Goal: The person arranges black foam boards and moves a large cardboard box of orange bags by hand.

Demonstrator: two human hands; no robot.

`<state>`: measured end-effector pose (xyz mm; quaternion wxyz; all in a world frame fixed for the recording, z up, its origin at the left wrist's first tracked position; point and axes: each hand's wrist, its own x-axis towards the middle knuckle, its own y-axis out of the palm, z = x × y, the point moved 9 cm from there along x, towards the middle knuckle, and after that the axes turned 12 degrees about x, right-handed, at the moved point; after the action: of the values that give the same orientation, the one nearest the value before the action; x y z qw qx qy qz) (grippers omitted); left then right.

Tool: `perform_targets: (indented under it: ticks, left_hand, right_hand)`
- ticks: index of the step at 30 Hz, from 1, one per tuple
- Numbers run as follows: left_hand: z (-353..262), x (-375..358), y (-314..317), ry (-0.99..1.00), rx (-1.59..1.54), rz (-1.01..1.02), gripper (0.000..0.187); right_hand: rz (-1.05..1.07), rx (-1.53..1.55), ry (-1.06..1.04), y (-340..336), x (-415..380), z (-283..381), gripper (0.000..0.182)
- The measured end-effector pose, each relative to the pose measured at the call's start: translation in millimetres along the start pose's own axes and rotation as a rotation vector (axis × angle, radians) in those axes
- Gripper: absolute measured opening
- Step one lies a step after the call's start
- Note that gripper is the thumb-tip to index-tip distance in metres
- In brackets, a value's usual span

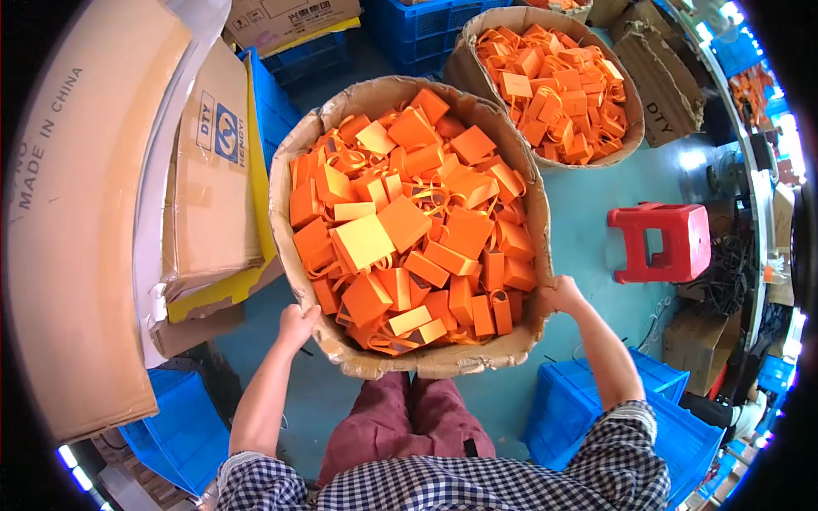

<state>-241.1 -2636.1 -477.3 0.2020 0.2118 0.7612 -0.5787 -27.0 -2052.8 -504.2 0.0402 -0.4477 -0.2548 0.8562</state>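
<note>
In front of my body is a large cardboard box (365, 366) with a worn, wavy rim. Small orange boxes with ribbons (405, 223) fill it to near the top, lying at all angles. My left hand (298, 325) grips the near left edge of the rim, fingers closed over the cardboard. On the near right side, my right hand (560, 295) is closed on the rim too. The fingertips of both hands are partly hidden by the cardboard.
A second carton (632, 128) of orange boxes stands beyond, at the upper right. A red stool (665, 243) lies on its side to the right. Blue crates (567, 400) sit near my right arm. Tall cartons (213, 204) line the left.
</note>
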Motion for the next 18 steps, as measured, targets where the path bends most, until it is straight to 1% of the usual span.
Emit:
perform_targets:
  ticks: [1,2,3,5,6,8,9,11,12,14,16,18]
  left_hand:
    - [-13.0,-12.9,-23.1,-0.004,-0.253,0.054,0.042]
    - [-27.8,-25.5,-50.2,-0.026,-0.413,0.037,0.031]
    - [-38.2,-33.0,-69.3,-0.012,-0.539,0.034,0.026]
    - [-69.9,-53.4,-102.1,-0.012,-0.775,0.046,0.019]
    - [-74.3,-58.8,-105.4,-0.038,-0.868,0.082,0.019]
    - [-79.0,-71.3,-104.8,-0.018,-0.807,0.094,0.020]
    - [-80.1,-71.2,-102.5,-0.009,-0.808,0.095,0.020]
    - [-80.4,-84.8,-91.6,-0.073,-0.723,0.124,0.019]
    - [-82.7,-90.6,-88.2,-0.079,-0.716,0.138,0.019]
    - [-86.1,-107.5,-89.3,-0.079,-0.657,0.114,0.019]
    - [-87.4,-111.2,-100.2,-0.059,-0.627,0.119,0.019]
    - [-105.4,-118.8,-125.0,0.029,-0.569,0.126,0.018]
  right_hand:
    - [0.015,0.096,0.019,-17.2,-17.1,9.9,0.025]
    - [0.031,0.190,0.038,-29.6,-29.0,18.6,0.023]
    - [0.029,0.188,0.032,-38.6,-39.5,24.5,0.023]
    - [-0.006,0.610,0.013,-54.7,-63.8,27.6,0.020]
    - [-0.009,0.605,0.011,-60.5,-81.5,30.8,0.020]
    - [0.012,0.543,0.112,-66.3,-110.7,27.6,0.016]
    - [0.004,0.546,0.109,-61.3,-116.9,20.5,0.016]
    - [0.009,0.733,0.129,-43.1,-139.5,-2.4,0.013]
    - [0.009,0.736,0.146,-36.0,-152.0,-9.7,0.013]
    - [-0.092,0.776,0.095,-35.5,-185.7,-15.9,0.013]
    - [-0.116,0.806,0.109,-37.5,-206.8,-21.8,0.012]
    - [-0.163,0.758,0.139,-55.3,-229.2,-19.0,0.011]
